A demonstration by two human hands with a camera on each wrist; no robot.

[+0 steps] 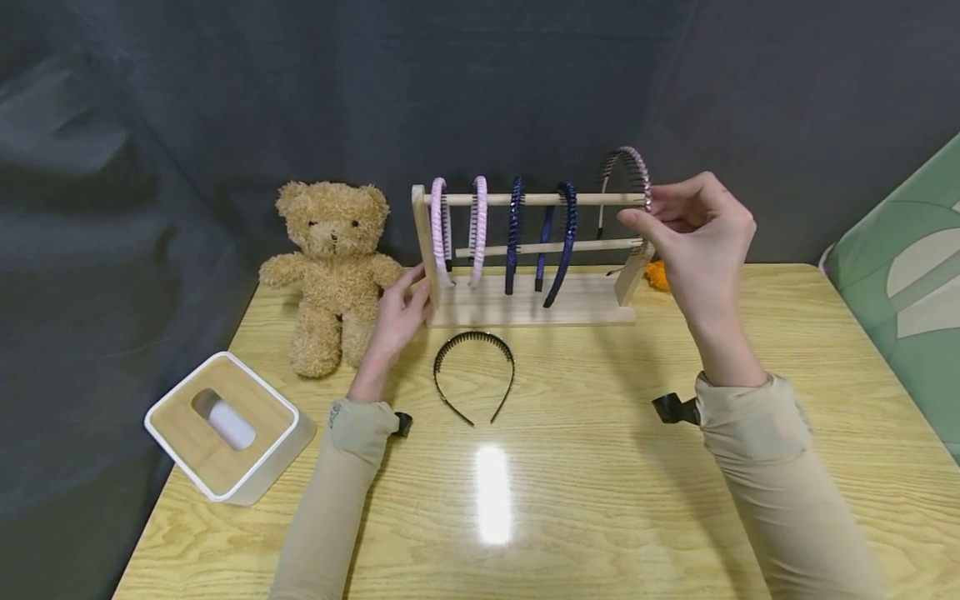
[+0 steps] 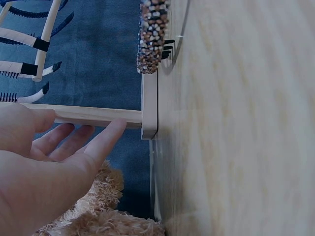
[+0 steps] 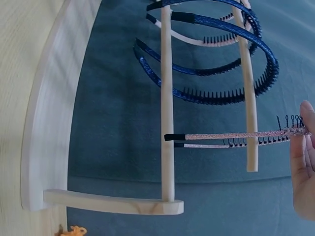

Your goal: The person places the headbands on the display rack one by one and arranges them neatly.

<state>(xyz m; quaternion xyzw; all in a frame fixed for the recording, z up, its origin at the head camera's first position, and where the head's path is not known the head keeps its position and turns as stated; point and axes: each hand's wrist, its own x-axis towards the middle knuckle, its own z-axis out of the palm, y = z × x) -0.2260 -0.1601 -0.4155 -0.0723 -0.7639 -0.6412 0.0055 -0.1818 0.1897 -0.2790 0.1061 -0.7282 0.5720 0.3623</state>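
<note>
My right hand (image 1: 708,237) pinches the top of a glittery pink toothed headband (image 3: 221,134) between thumb and fingers. It is at the right end of the wooden rack (image 1: 540,312), its arms on either side of the free end of the upper rod (image 3: 250,108). My left hand (image 1: 401,312) rests against the rack's left upright (image 2: 98,116), fingertips along its side and fingers fairly straight. Two pale pink headbands (image 1: 480,233) and two navy headbands (image 1: 570,242) hang on the rods. A dark, stone-studded headband (image 1: 475,336) lies on the table before the rack.
A teddy bear (image 1: 333,275) sits left of the rack, close behind my left hand. A white tissue box (image 1: 288,454) with a wooden top is at the table's left edge. Something fluffy and orange (image 1: 657,276) lies behind the rack's right end. Dark cloth (image 1: 525,92) hangs behind the table.
</note>
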